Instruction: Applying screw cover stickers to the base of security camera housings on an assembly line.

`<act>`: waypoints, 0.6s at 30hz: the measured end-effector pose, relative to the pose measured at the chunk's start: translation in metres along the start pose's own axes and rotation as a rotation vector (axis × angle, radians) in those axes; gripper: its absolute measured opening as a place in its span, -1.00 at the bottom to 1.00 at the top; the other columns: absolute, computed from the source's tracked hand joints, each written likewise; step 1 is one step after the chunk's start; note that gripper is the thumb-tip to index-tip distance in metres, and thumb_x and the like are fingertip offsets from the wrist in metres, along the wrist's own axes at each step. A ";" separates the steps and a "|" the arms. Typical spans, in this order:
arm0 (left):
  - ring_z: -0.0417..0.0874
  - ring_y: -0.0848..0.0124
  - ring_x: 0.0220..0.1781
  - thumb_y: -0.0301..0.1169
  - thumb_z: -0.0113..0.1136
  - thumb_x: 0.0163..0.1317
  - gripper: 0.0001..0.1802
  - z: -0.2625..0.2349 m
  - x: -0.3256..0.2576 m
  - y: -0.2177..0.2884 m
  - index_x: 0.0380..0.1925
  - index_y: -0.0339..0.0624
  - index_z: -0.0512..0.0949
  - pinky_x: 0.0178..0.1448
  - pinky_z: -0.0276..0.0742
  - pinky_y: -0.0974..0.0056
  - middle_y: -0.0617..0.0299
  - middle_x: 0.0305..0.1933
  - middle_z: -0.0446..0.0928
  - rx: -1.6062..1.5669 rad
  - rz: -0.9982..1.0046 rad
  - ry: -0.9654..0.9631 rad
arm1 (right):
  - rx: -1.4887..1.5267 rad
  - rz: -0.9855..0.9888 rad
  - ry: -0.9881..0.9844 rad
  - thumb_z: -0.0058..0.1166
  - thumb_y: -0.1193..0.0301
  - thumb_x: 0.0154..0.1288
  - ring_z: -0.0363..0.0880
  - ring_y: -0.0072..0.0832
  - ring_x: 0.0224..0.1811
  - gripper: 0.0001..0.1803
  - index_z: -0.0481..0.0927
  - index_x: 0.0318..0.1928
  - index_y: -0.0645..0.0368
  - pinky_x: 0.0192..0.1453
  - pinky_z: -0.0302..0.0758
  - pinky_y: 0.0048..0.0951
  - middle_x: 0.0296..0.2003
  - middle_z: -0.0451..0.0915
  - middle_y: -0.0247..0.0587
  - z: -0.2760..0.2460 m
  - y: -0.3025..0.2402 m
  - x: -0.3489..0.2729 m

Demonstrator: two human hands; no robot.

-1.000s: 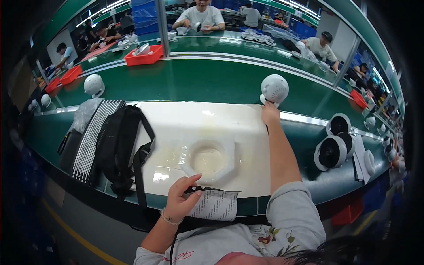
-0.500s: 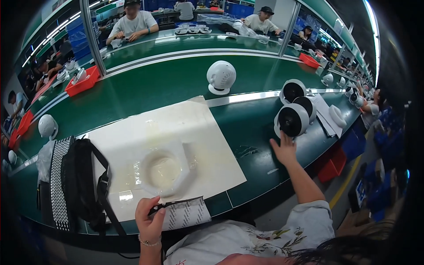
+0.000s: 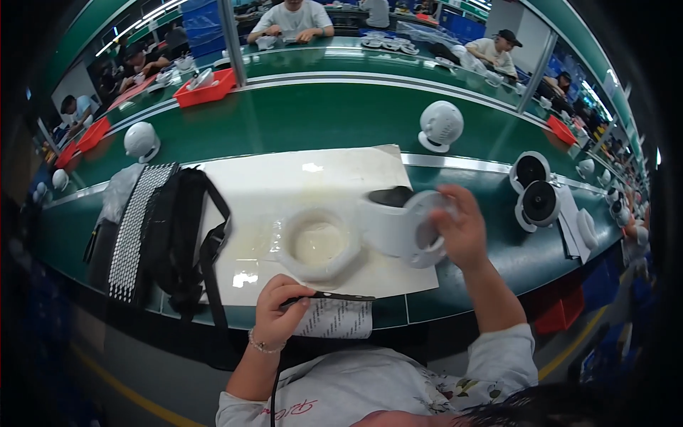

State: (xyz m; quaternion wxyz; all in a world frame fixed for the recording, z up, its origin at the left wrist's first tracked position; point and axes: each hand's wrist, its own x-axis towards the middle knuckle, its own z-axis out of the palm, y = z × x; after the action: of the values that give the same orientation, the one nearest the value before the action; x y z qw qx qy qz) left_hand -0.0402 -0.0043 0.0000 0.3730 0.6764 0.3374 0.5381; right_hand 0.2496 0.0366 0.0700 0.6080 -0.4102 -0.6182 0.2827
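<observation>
My right hand (image 3: 462, 226) grips a white round-headed device (image 3: 384, 231) by its disc-shaped base, tipped on its side over the board; motion blurs both. The device's dark round face points up and away. My left hand (image 3: 281, 307) is closed on a slim black tool (image 3: 345, 296) with light spots along it, its exact kind unclear. Just under that tool, a printed white sheet (image 3: 334, 317) lies at the table's front edge. Between my hands, a white ring-shaped holder (image 3: 286, 245) is taped to the cream board (image 3: 249, 185).
Two similar white devices with black faces (image 3: 538, 203) stand at the right, beside papers and a white ring (image 3: 586, 228). A black bag (image 3: 174, 235) lies left of the board. White round units (image 3: 441, 126) sit on the green belt (image 3: 320, 114). Co-workers sit beyond it.
My right hand has taken one device from the group at the right and brought it over the board. My left hand still holds the black tool. The whole view has shifted.
</observation>
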 end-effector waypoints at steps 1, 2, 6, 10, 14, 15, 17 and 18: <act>0.41 0.43 -0.45 -0.69 0.03 -0.18 -0.81 0.000 -0.001 -0.001 -0.52 -0.26 0.55 -0.38 0.31 0.42 0.20 -0.47 0.39 -0.043 -0.016 0.000 | 0.008 0.043 -0.152 0.07 0.40 0.20 0.42 -0.61 -0.21 -0.68 0.43 -0.04 0.22 -0.11 0.39 -0.56 -0.21 0.49 -0.26 0.016 -0.005 0.012; 0.41 0.43 -0.45 -0.69 0.03 -0.18 -0.81 0.000 -0.002 -0.003 -0.52 -0.26 0.55 -0.38 0.31 0.42 0.20 -0.47 0.39 -0.027 -0.021 0.009 | 0.018 0.084 -0.307 0.07 0.42 0.20 0.43 -0.60 -0.16 -0.67 0.44 -0.03 0.21 -0.06 0.39 -0.55 -0.17 0.49 -0.24 0.032 -0.009 0.025; 0.42 0.39 -0.45 -0.69 0.01 -0.26 -0.84 0.000 -0.006 -0.004 -0.65 -0.23 0.51 -0.37 0.32 0.41 0.19 -0.46 0.40 0.009 0.110 0.040 | -0.002 0.182 -0.626 0.06 0.41 0.20 0.43 -0.56 -0.06 -0.66 0.45 0.01 0.17 0.02 0.38 -0.53 -0.10 0.49 -0.25 0.096 -0.006 0.054; 0.42 0.37 -0.43 -0.71 0.02 -0.31 -0.82 -0.002 -0.010 -0.003 -0.65 -0.23 0.49 -0.36 0.32 0.39 0.17 -0.42 0.41 -0.010 0.214 0.063 | -0.232 0.104 -0.584 0.12 0.38 0.11 0.47 -0.48 -0.19 -0.62 0.48 -0.03 0.19 -0.13 0.40 -0.47 -0.23 0.51 -0.20 0.094 0.001 0.060; 0.42 0.36 -0.44 -0.73 0.00 -0.28 -0.84 -0.004 -0.010 -0.005 -0.67 -0.23 0.43 -0.36 0.33 0.37 0.12 -0.44 0.41 -0.008 0.227 0.157 | -0.400 -0.732 -0.315 0.23 0.38 -0.08 0.45 -0.23 -0.22 -0.67 0.53 -0.24 0.17 -0.12 0.37 -0.34 -0.28 0.49 -0.17 0.067 -0.010 0.015; 0.42 0.36 -0.44 -0.73 0.00 -0.27 -0.84 -0.005 -0.012 -0.007 -0.67 -0.24 0.43 -0.35 0.34 0.37 0.12 -0.43 0.41 0.026 0.239 0.178 | -0.244 -0.581 -0.505 0.25 0.29 -0.07 0.46 -0.25 -0.21 -0.64 0.52 -0.24 0.19 -0.11 0.37 -0.35 -0.27 0.50 -0.15 0.061 -0.022 0.001; 0.43 0.35 -0.43 -0.74 0.00 -0.28 -0.83 -0.004 -0.009 0.004 -0.67 -0.24 0.43 -0.34 0.37 0.36 0.12 -0.43 0.40 0.053 0.260 0.163 | -0.182 -0.315 -0.776 0.23 0.21 -0.02 0.47 -0.29 -0.18 -0.59 0.51 -0.20 0.19 -0.09 0.37 -0.36 -0.23 0.51 -0.15 0.056 -0.032 -0.015; 0.44 0.35 -0.43 -0.75 0.00 -0.28 -0.83 -0.003 -0.007 0.010 -0.66 -0.24 0.43 -0.33 0.39 0.35 0.12 -0.43 0.40 0.082 0.282 0.145 | -0.187 -0.205 -0.854 0.23 0.19 -0.02 0.48 -0.31 -0.17 -0.57 0.51 -0.19 0.19 -0.09 0.38 -0.37 -0.21 0.51 -0.16 0.056 -0.032 -0.020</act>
State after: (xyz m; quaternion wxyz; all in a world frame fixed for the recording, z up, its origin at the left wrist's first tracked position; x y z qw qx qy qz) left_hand -0.0444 -0.0153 0.0059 0.2406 0.6911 0.2866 0.6184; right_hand 0.1874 0.0122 0.0808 0.2834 -0.2468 -0.8740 0.3079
